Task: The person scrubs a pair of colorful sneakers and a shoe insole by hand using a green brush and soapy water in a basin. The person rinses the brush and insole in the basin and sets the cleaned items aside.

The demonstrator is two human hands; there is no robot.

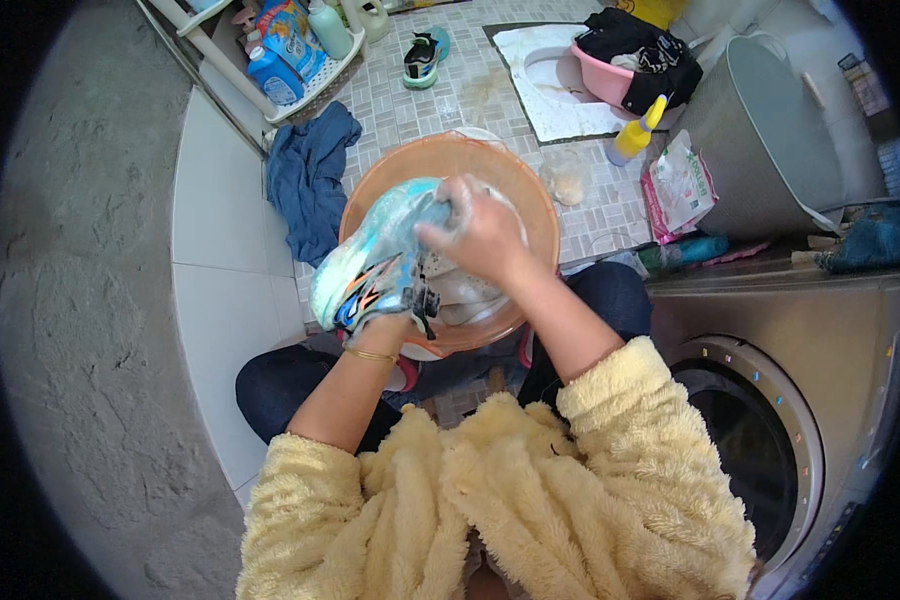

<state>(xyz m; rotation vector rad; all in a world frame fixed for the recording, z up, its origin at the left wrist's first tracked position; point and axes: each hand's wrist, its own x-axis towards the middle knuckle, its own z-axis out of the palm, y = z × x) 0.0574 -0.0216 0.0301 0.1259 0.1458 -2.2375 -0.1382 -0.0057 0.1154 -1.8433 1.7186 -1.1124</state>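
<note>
A soapy sneaker (367, 259) with a pale turquoise sole is held over an orange plastic basin (544, 225). My left hand (386, 326) is inside or behind the shoe's upper; its fingers are hidden. My right hand (472, 225), wet with suds and slightly blurred, has its fingers curled at the sole around something bluish, perhaps a brush or cloth, which I cannot make out. Below the hands, a whitish wet item (465, 292) lies in the basin. Another sneaker (421, 60) stands on the tiled floor beyond.
Blue cloth (311, 176) lies left of the basin, below a shelf (322, 86) of detergent bottles. To the right are a yellow spray bottle (637, 131), a pink tub (604, 79) of dark clothes, a tall grey basket (750, 142), a white-and-pink packet (679, 187) and a front-loading washing machine (855, 360).
</note>
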